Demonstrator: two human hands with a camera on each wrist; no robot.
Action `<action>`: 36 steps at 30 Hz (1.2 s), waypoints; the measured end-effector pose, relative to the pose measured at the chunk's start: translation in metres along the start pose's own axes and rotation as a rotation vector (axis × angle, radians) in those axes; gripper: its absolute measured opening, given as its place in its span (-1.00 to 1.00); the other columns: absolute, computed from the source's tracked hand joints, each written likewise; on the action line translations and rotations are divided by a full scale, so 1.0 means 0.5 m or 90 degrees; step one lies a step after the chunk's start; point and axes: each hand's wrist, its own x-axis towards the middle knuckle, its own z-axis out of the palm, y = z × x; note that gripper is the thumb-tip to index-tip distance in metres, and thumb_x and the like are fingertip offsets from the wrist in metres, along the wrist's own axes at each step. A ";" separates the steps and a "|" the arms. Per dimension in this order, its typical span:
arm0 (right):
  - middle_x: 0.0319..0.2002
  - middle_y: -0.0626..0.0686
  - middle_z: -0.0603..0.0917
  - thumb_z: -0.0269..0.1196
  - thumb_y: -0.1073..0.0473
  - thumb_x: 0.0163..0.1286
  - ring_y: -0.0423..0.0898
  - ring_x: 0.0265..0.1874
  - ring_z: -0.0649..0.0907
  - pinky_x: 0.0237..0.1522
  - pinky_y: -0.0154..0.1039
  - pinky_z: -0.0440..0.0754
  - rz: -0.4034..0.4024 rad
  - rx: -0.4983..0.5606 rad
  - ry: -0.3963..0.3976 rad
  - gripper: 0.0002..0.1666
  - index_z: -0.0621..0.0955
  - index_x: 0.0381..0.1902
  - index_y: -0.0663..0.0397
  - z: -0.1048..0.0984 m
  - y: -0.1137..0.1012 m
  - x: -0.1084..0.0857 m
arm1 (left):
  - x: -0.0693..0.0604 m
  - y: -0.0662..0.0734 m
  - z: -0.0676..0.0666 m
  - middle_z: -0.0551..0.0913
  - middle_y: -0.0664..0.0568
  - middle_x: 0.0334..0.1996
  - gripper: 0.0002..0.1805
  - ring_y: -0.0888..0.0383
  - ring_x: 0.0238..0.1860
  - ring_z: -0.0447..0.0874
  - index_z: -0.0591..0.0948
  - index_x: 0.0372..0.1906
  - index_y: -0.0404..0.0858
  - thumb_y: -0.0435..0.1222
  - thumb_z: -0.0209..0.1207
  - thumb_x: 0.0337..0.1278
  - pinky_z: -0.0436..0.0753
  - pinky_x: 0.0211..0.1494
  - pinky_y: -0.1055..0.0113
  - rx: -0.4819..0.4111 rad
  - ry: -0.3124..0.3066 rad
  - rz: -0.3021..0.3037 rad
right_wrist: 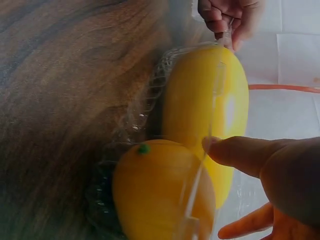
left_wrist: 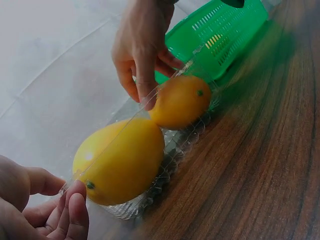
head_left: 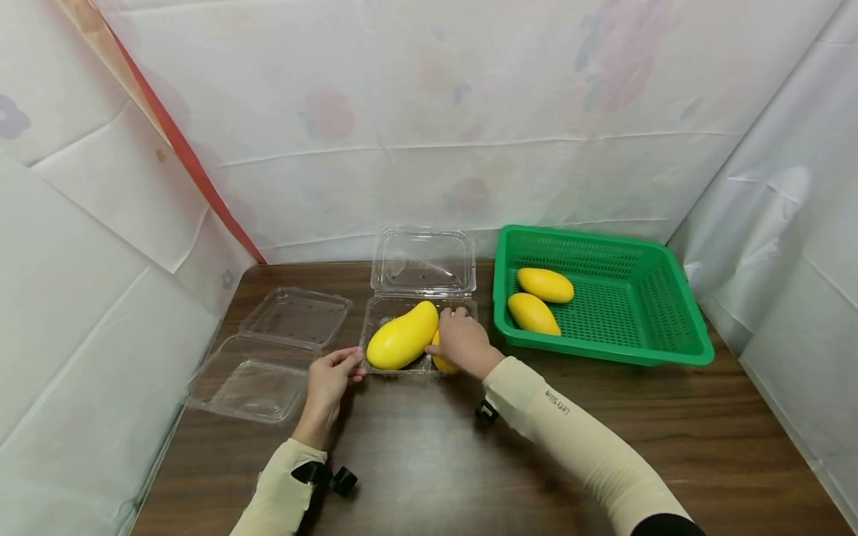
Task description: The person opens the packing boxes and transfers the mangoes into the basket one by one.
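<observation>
A large yellow mango [head_left: 402,336] lies slantwise in the left part of a clear plastic clamshell box [head_left: 424,259], whose lid stands raised at the back. My left hand [head_left: 333,380] pinches the box's front left rim between thumb and fingers; the left wrist view shows the thumb and fingertips close to the mango's stem end. Over the box's right part, my right hand [head_left: 464,342] holds a smaller, orange-yellow mango [left_wrist: 182,101] from above, partly hiding it in the head view. In the right wrist view the thumb [right_wrist: 235,152] lies by the rim, close to both mangoes.
On the right stands a green perforated basket [head_left: 603,346] with two yellow mangoes [head_left: 545,285] at its left end. Another clear clamshell box [head_left: 295,316] lies unfolded on the left of the brown wooden table [head_left: 429,461]. White patterned sheets [head_left: 429,171] enclose the table.
</observation>
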 end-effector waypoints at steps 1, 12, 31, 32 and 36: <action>0.06 0.34 0.55 0.24 -0.37 0.24 0.10 -0.20 0.70 -0.16 -0.11 0.73 0.002 0.001 0.000 0.03 0.35 0.31 0.38 0.003 0.000 0.000 | 0.001 0.000 0.000 0.67 0.18 -0.50 -0.66 0.33 -0.59 0.62 0.56 0.05 -0.57 -0.41 0.16 0.29 0.64 -0.45 0.52 0.001 0.000 -0.002; 0.20 0.41 0.50 0.27 -0.37 0.22 0.17 0.04 0.65 0.00 -0.06 0.70 0.017 -0.014 -0.023 0.12 0.28 0.38 0.40 0.010 -0.006 0.007 | 0.002 -0.001 -0.003 0.67 0.15 -0.47 -0.66 0.33 -0.57 0.62 0.56 0.06 -0.56 -0.38 0.16 0.31 0.65 -0.43 0.52 0.009 -0.015 0.001; 0.16 0.23 0.55 0.28 -0.41 0.17 0.10 0.14 0.55 0.00 0.00 0.67 0.059 -0.011 -0.087 0.05 0.30 0.40 0.12 0.015 -0.015 0.035 | 0.003 -0.003 -0.002 0.67 0.16 -0.49 -0.66 0.33 -0.57 0.62 0.57 0.05 -0.56 -0.39 0.16 0.30 0.65 -0.42 0.52 0.008 -0.013 0.010; 0.17 0.23 0.55 0.29 -0.41 0.16 0.10 0.14 0.55 -0.01 0.00 0.67 0.063 -0.005 -0.087 0.05 0.30 0.41 0.10 0.016 -0.015 0.035 | 0.002 -0.003 -0.002 0.66 0.16 -0.49 -0.66 0.33 -0.57 0.62 0.57 0.05 -0.56 -0.39 0.16 0.30 0.65 -0.42 0.52 0.008 -0.014 0.011; 0.14 0.23 0.54 0.32 -0.42 0.12 0.09 0.07 0.57 -0.06 0.02 0.67 0.072 0.024 -0.078 0.07 0.29 0.42 0.03 0.023 -0.013 0.037 | -0.001 -0.003 -0.004 0.66 0.17 -0.50 -0.67 0.33 -0.57 0.62 0.57 0.05 -0.56 -0.39 0.16 0.31 0.65 -0.42 0.52 0.007 -0.015 0.009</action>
